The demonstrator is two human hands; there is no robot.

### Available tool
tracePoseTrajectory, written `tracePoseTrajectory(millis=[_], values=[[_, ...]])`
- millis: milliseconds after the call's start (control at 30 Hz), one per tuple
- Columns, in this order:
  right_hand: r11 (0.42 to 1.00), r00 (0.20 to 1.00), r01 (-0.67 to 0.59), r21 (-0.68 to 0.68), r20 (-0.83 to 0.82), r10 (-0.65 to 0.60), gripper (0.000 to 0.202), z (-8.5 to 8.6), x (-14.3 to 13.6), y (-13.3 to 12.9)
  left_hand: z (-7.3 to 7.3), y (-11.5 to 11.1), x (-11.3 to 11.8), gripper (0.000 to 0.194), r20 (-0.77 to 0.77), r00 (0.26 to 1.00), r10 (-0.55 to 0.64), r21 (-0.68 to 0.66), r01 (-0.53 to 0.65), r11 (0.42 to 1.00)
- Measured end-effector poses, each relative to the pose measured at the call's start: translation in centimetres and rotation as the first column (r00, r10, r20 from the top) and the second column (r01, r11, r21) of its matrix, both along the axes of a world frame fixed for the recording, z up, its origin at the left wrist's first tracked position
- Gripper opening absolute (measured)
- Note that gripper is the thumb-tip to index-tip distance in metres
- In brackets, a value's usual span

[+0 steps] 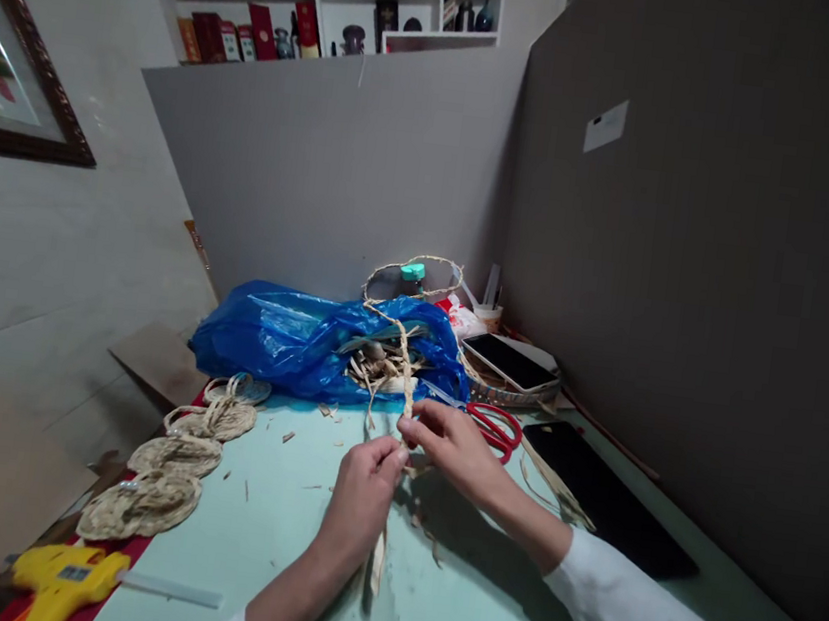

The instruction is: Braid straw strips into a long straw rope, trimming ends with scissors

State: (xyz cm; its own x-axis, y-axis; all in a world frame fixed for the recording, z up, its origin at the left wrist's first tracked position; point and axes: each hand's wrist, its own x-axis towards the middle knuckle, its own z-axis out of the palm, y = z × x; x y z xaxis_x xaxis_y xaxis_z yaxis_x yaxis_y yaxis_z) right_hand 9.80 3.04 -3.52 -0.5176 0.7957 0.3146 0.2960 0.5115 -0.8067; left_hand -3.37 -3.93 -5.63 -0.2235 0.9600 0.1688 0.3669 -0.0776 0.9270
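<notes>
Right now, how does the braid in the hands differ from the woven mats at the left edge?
The braid is a narrow cord strung up from the hands to the blue bag; the woven mats are flat coiled discs on the table. The left hand and right hand pinch the braid; the mats lie untouched. Both look like pale straw.

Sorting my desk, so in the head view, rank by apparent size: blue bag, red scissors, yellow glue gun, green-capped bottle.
1. Blue bag
2. Glue gun, though it sits closer to the camera
3. Scissors, partly hidden by the right hand
4. Bottle
</notes>
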Motion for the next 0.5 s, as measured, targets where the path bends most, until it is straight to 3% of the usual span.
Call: tracePoseTrajectory(millis=[67, 133, 300, 500], values=[[0.993, 0.993, -0.091, -0.077, -0.080, 0.084, 0.026, -0.8, -0.3, 0.4, 0.1, -0.1, 0.2, 0.029, -0.057, 0.998, -0.012, -0.002, 0.012, 1.000], [0.984, 0.981, -0.105, -0.142, -0.177, 0.079, 0.026, -1.4, -0.5, 0.4, 0.3, -0.2, 0.3, 0.031, -0.069, 0.997, -0.033, -0.010, 0.032, 0.999], [0.950, 0.924, -0.057, -0.306, -0.377, -0.067, 0.033, -1.9, -0.9, 0.5, 1.2, -0.6, 0.5, 0.031, -0.071, 0.995, -0.073, -0.019, 0.072, 0.997], [0.940, 0.873, 0.030, -0.340, -0.448, -0.190, 0.032, -2.1, -1.5, 1.0, 1.2, -0.2, 1.0, 0.029, -0.255, 0.967, 0.017, 0.020, -0.012, 1.000]])
